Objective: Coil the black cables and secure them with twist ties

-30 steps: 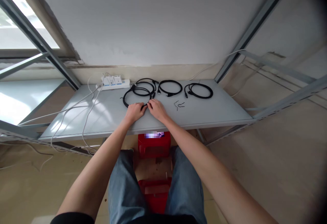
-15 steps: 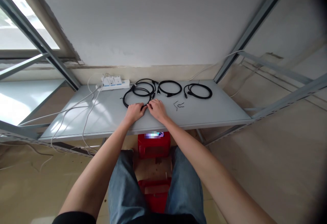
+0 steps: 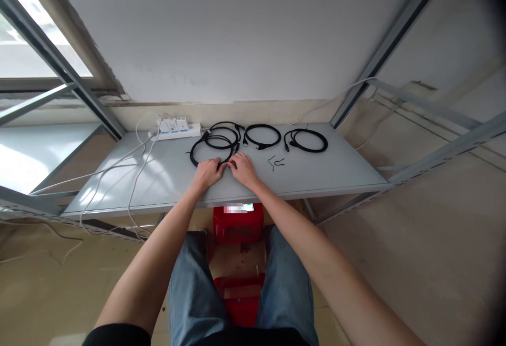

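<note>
A coiled black cable (image 3: 192, 152) lies on the grey shelf near its front left of centre. My left hand (image 3: 208, 173) is closed on the near side of this coil. Beside it, my right hand (image 3: 243, 169) pinches at the same spot, fingertips almost meeting the left thumb. Whether a small tie sits between the fingers is too small to tell. Another coiled black cable (image 3: 222, 123) lies just behind, partly overlapped by the first. To the right rest a third coil (image 3: 263, 126) with its plugs and a further coil (image 3: 316, 151).
Short black twist ties (image 3: 279, 162) lie right of my right hand. A white power strip (image 3: 177, 134) with plugged-in adapters stands at the back left, white cords (image 3: 136, 180) trailing over the front edge. Metal posts (image 3: 353, 98) frame the shelf (image 3: 316, 177). A red stool (image 3: 238, 227) is below.
Both hands stay at the near side of the coil, with only slight finger movement. The cables and ties lie as before.
</note>
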A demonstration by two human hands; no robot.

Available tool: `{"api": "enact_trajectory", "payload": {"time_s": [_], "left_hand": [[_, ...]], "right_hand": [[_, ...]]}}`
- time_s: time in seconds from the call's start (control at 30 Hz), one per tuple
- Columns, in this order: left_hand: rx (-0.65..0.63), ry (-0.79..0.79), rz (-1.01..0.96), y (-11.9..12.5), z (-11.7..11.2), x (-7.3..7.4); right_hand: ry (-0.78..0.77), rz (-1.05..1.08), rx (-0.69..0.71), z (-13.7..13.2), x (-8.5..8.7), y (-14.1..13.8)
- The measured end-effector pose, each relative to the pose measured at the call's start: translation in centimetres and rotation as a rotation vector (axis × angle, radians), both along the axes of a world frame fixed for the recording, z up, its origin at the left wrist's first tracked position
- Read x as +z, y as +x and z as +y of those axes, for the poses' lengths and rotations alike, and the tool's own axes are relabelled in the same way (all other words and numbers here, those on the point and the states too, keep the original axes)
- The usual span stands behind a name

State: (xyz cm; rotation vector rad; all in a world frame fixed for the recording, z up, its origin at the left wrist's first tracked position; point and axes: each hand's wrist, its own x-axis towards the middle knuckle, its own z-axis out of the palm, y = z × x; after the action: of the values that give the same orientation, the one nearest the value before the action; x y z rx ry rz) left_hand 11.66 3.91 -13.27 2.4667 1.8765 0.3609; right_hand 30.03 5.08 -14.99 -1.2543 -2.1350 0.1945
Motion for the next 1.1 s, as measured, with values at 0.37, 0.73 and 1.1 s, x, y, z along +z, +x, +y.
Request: {"api": "enact_trajectory", "payload": {"time_s": [0.37, 0.73, 1.1], "left_hand": [[0.002, 0.009, 0.010, -0.06, 0.03, -0.03], [0.018, -0.008, -0.037, -0.12, 0.27, -0.22], [0.026, -0.022, -0.021, -0.02, 0.07, 0.06]], "right_hand": [[-0.096, 0.138, -0.001, 0.66, -0.22, 0.00], [-0.109, 0.151, -0.017, 0.86, -0.34, 0.16], [-0.120, 0.156, -0.006, 1.05, -0.36, 0.39]]}}
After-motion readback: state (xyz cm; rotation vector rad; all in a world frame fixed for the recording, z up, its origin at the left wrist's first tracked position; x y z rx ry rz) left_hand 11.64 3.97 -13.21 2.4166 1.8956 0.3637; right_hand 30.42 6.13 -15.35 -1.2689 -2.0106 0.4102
